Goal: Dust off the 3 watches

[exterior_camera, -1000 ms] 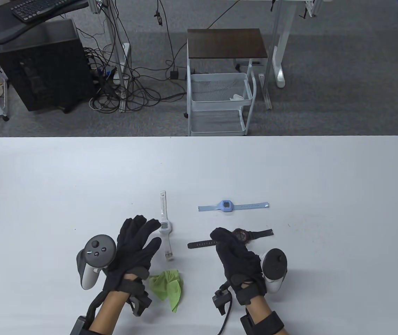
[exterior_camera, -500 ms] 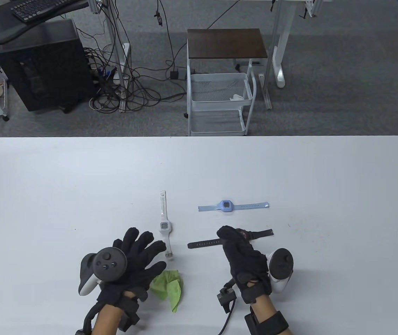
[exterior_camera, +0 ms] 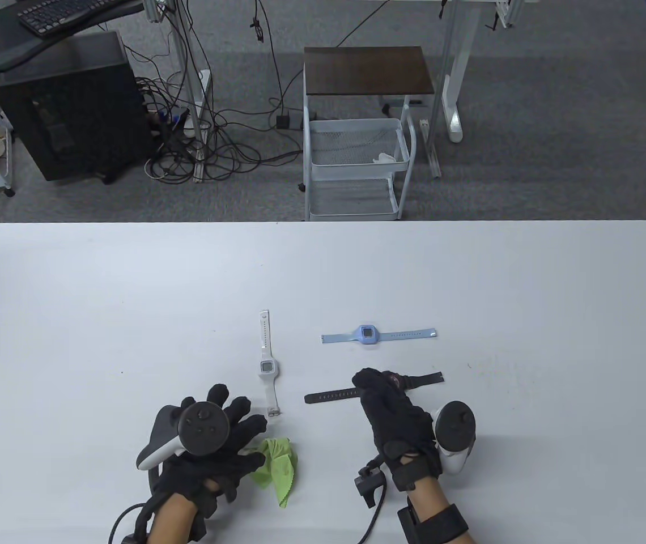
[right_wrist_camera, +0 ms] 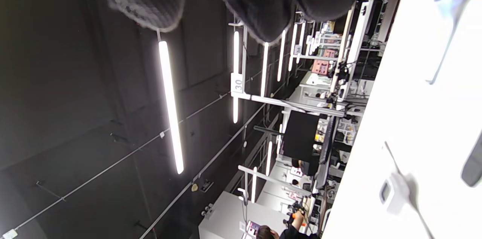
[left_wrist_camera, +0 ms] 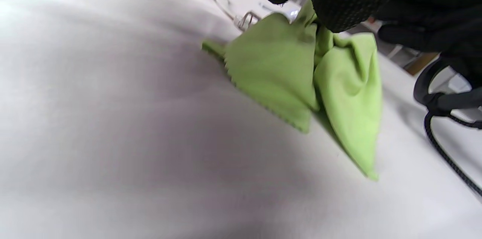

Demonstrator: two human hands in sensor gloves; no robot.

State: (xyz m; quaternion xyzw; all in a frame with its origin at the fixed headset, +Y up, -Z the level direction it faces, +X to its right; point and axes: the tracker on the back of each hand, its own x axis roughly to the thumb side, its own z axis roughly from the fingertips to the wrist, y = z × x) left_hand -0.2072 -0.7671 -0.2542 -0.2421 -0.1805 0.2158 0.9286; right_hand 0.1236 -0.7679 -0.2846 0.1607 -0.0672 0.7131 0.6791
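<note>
Flat black watch [exterior_camera: 413, 381] (strap outstretched)

The left hand [exterior_camera: 218, 439] has drawn back toward the near edge of the counter [exterior_camera: 73, 294], away from the white watch [exterior_camera: 268, 365] whose face its fingertips reached a second ago, and its fingers now lie over the green cloth [exterior_camera: 276, 466]. The right hand [exterior_camera: 394, 419] slid a little right along the black watch [exterior_camera: 357, 391], covering its face, then held there.
</note>
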